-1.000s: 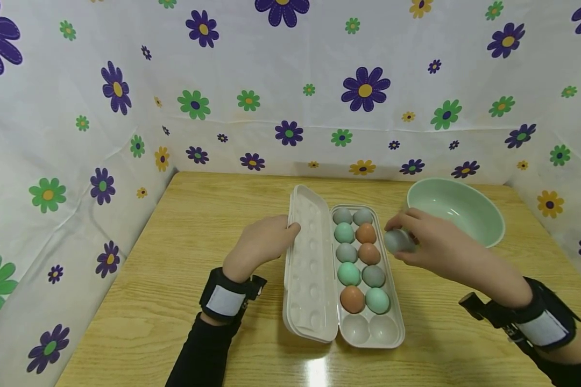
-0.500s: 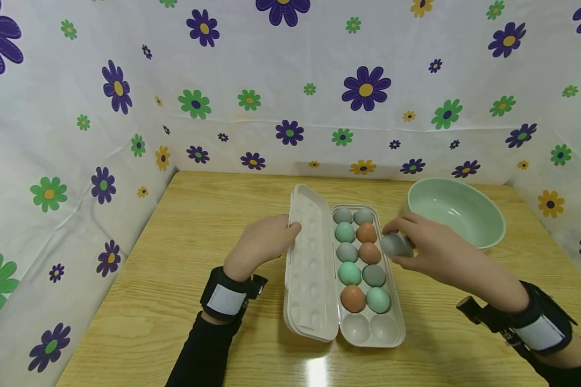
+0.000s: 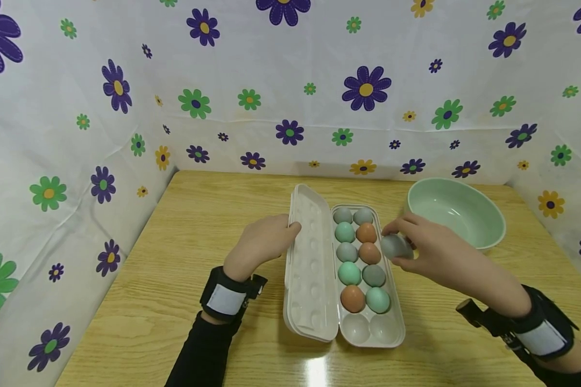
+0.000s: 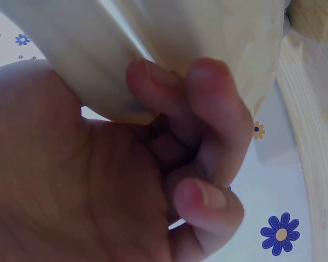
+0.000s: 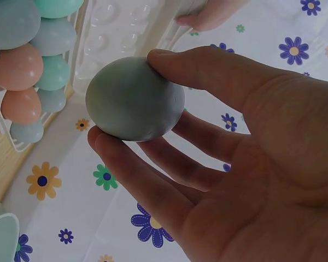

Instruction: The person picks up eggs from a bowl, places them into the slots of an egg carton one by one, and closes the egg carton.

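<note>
An egg carton [image 3: 392, 334] lies with its lid raised to the left. Several grey, mint and brown eggs sit in its cups; the two nearest cups hold none. My left hand [image 3: 261, 242] grips the outer edge of the lid [image 3: 312, 279], thumb on the inner side; in the left wrist view its fingers [image 4: 216, 103] curl against the lid's outside. Just right of the carton, my right hand [image 3: 433, 244] pinches a grey-green egg [image 5: 131, 101] between thumb and fingertips. Seen from the right wrist, that egg is held up, apart from the carton's eggs.
A pale green bowl [image 3: 457, 209] stands at the back right of the wooden table [image 3: 184, 258], just beyond my right hand. Flower-printed cloth [image 3: 252, 64] hangs behind the table and along both sides.
My right hand has shifted slightly left with the grey-green egg, closer to the carton's right edge, then stayed there. The left hand and lid have kept their place.
</note>
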`<state>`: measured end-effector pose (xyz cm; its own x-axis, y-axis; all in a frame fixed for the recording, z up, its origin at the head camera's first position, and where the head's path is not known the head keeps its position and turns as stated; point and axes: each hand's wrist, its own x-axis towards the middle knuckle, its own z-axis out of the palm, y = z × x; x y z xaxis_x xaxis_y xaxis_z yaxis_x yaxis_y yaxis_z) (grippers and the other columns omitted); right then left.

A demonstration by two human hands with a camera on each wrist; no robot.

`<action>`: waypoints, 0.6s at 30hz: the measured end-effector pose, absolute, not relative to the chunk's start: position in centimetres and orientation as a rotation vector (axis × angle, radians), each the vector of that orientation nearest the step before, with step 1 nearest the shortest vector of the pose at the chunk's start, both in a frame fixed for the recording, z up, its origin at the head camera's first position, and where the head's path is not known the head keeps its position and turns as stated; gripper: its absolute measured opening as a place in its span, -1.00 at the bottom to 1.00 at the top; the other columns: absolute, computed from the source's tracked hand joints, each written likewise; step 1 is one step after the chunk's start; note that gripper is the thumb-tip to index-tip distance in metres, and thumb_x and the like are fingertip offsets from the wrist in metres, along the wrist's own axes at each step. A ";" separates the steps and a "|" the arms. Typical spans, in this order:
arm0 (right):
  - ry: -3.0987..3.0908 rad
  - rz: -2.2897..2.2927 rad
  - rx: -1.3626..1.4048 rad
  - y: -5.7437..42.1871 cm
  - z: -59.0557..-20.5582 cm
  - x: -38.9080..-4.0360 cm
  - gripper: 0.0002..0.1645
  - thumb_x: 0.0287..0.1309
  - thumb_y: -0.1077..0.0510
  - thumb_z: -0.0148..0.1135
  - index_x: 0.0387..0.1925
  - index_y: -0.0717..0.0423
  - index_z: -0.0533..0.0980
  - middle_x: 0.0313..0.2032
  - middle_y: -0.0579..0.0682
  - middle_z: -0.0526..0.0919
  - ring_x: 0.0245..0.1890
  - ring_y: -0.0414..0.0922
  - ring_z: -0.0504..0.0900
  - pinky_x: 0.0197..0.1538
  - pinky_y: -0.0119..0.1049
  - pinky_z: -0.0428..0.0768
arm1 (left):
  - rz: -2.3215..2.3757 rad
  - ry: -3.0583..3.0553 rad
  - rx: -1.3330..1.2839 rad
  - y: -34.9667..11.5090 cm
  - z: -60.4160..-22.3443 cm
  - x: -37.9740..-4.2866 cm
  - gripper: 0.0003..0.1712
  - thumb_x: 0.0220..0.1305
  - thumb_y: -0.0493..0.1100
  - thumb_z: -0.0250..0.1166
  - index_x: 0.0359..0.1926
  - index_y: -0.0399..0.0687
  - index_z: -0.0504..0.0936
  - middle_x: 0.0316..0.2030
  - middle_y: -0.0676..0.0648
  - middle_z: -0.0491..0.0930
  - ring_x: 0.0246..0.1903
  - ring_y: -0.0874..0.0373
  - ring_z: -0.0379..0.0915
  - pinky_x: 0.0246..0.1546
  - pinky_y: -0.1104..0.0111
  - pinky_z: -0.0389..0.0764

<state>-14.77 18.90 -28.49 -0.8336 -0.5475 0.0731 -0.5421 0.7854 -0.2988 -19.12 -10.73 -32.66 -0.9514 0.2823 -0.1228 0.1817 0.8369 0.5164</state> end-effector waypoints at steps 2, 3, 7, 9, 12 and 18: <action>2.944 -0.486 -0.895 18.8 -28.5 -14.6 -0.49 -0.13 0.15 0.39 -0.06 0.00 0.43 -0.19 -0.09 0.46 -0.31 -0.18 0.48 -0.30 -0.27 0.54 | 0.763 2.822 0.360 -10.7 -32.7 -19.1 -0.57 0.36 0.08 -0.23 -0.53 0.04 0.41 -0.63 0.01 0.38 -0.64 0.11 0.31 -0.66 0.30 0.25; 2.940 -0.485 -0.891 18.8 -28.5 -14.6 -0.49 -0.13 0.15 0.39 -0.06 0.00 0.43 -0.18 -0.08 0.46 -0.31 -0.18 0.49 -0.30 -0.28 0.55 | 0.762 2.822 0.361 -10.7 -32.7 -19.2 -0.56 0.36 0.08 -0.23 -0.53 0.04 0.41 -0.63 0.01 0.38 -0.64 0.11 0.31 -0.66 0.30 0.25; 2.926 -0.487 -0.874 18.6 -28.6 -14.3 -0.48 -0.12 0.13 0.39 -0.05 0.01 0.44 -0.14 -0.05 0.47 -0.31 -0.18 0.52 -0.32 -0.29 0.57 | 0.765 2.821 0.356 -10.7 -32.7 -19.2 -0.56 0.36 0.08 -0.23 -0.53 0.04 0.41 -0.63 0.01 0.37 -0.65 0.11 0.30 -0.67 0.30 0.25; 2.917 -0.496 -0.865 18.5 -28.6 -14.2 -0.49 -0.12 0.14 0.39 -0.05 0.02 0.44 -0.14 -0.04 0.47 -0.31 -0.18 0.52 -0.32 -0.29 0.57 | 0.768 2.821 0.351 -10.7 -32.7 -19.2 -0.56 0.36 0.08 -0.23 -0.53 0.04 0.41 -0.63 0.01 0.37 -0.65 0.11 0.30 -0.67 0.30 0.25; 2.907 -0.503 -0.852 18.4 -28.7 -14.0 -0.50 -0.11 0.14 0.39 -0.05 0.02 0.45 -0.15 -0.04 0.47 -0.30 -0.19 0.50 -0.31 -0.30 0.57 | 0.770 2.822 0.348 -10.7 -32.8 -19.2 -0.57 0.36 0.08 -0.23 -0.53 0.04 0.40 -0.64 0.01 0.37 -0.65 0.11 0.30 -0.67 0.30 0.25; 2.900 -0.509 -0.853 18.3 -28.8 -13.7 -0.50 -0.11 0.14 0.39 -0.05 0.00 0.45 -0.14 -0.05 0.47 -0.30 -0.20 0.48 -0.29 -0.32 0.56 | 0.769 2.824 0.346 -10.7 -32.8 -19.1 -0.57 0.36 0.08 -0.23 -0.53 0.04 0.40 -0.64 0.01 0.37 -0.66 0.11 0.30 -0.68 0.30 0.24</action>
<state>-13.74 18.32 -28.76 -0.8425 -0.5384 0.0199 -0.5130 0.7904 -0.3348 -19.13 -10.70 -32.75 -0.9538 0.2732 -0.1248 0.1722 0.8377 0.5182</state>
